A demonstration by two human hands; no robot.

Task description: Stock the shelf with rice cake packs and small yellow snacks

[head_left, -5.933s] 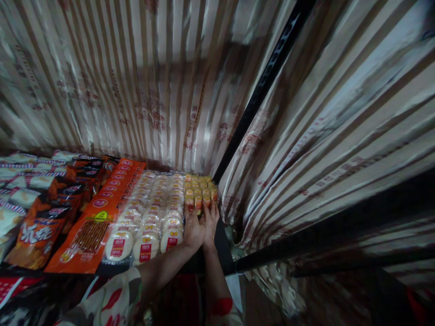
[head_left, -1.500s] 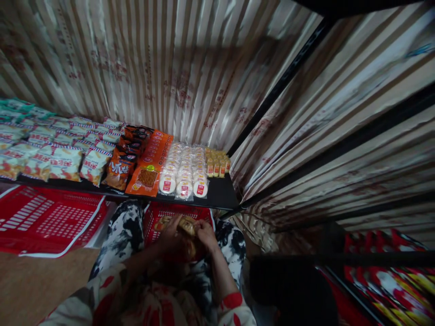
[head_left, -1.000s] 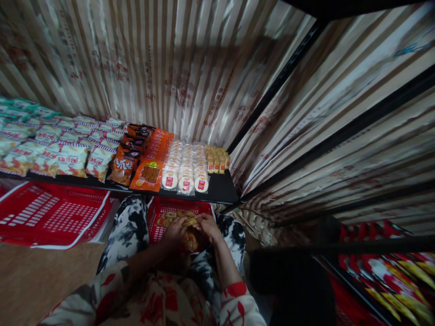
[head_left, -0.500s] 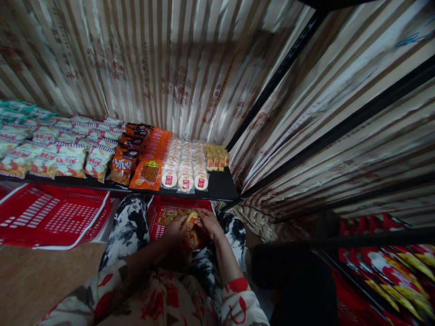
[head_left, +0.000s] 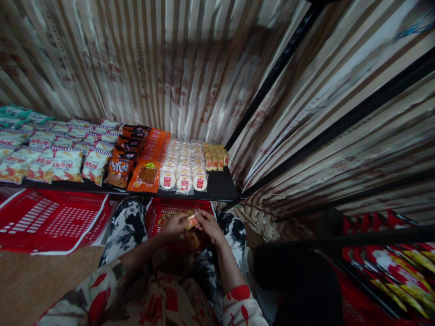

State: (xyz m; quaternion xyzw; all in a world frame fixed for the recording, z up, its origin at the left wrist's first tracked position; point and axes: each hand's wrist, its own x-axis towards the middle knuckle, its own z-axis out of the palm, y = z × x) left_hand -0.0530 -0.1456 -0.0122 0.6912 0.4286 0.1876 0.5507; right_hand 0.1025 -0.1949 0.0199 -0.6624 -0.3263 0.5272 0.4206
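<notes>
My left hand point(head_left: 175, 225) and my right hand point(head_left: 209, 226) meet over a red basket point(head_left: 156, 209) between my knees. Both are closed on one small snack pack point(head_left: 192, 221) with a yellowish wrapper and a red label, pinched between the fingertips. More packs of the same look point(head_left: 193, 241) lie in the basket below, partly hidden by my hands. Just ahead, similar yellow snack packs point(head_left: 216, 159) stand in short rows at the right end of a black shelf point(head_left: 220, 184).
Left of those are round white packaged crackers point(head_left: 184, 183), an orange bag point(head_left: 147, 174), brown-orange bags point(head_left: 118, 170) and white chip bags point(head_left: 68, 164). Another red basket point(head_left: 57, 217) sits at left. Black rack bars point(head_left: 275, 77) and a rack of red-yellow packets point(head_left: 397, 271) stand at right.
My hands have drawn closer together and turned the snack pack, so its red label shows more. The view has shifted slightly; the goods on the shelf look the same.
</notes>
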